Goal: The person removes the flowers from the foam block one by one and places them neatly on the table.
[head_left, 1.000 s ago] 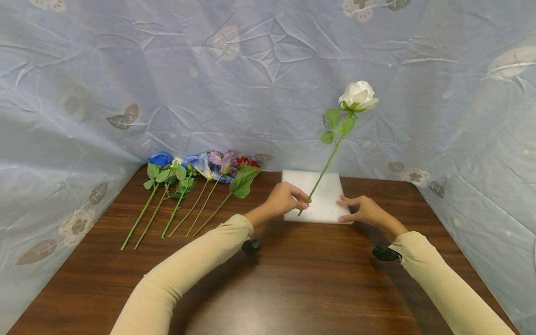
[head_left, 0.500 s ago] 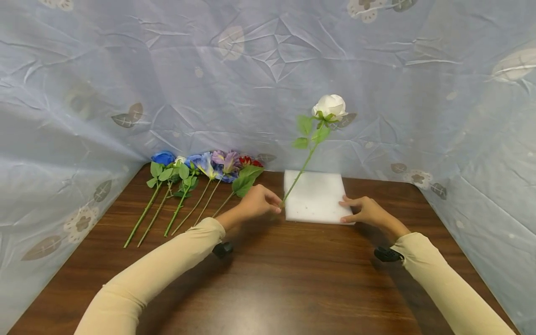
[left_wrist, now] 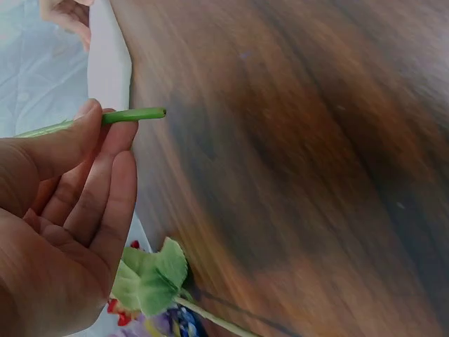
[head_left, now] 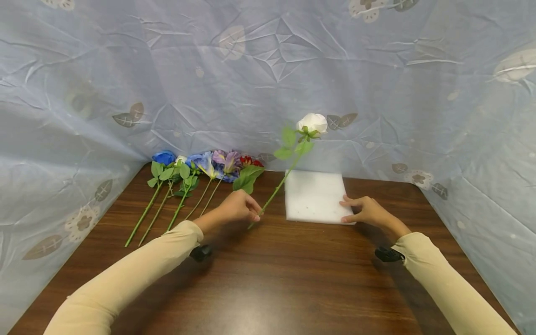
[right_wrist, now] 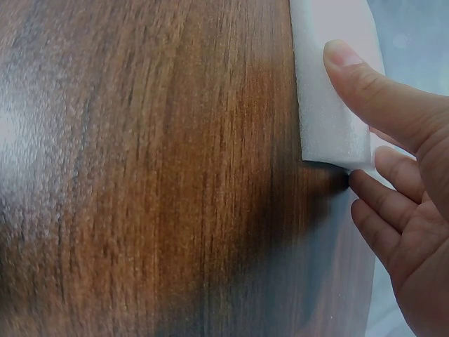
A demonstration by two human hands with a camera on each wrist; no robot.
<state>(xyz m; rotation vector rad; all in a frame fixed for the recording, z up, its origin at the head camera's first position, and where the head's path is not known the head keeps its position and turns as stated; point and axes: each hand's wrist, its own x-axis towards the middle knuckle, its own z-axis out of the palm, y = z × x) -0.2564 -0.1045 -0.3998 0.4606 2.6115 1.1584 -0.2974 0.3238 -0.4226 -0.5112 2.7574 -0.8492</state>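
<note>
My left hand [head_left: 238, 206] pinches a white rose [head_left: 311, 123] near the bottom of its green stem, between thumb and fingers. The rose leans up and to the right, its bloom above the far table edge. In the left wrist view the cut stem end [left_wrist: 151, 113] pokes out past the fingertips, over bare wood. A white foam block [head_left: 316, 197] lies flat at the back of the table, with a few small holes in its top. My right hand [head_left: 368, 213] rests on its right edge; the thumb [right_wrist: 344, 55] touches the foam and the other fingers are loosely bent beside the corner.
Several artificial flowers lie in a row at the left back: a blue rose [head_left: 164, 157], a purple bloom [head_left: 227, 161], a red one [head_left: 250, 161] and others. Patterned cloth [head_left: 276, 93] hangs close behind the brown table [head_left: 259, 288] and at both sides.
My left hand has moved left and toward me with the white rose, from over the foam block to bare wood left of it. The bloom is lower. My right hand has stayed put.
</note>
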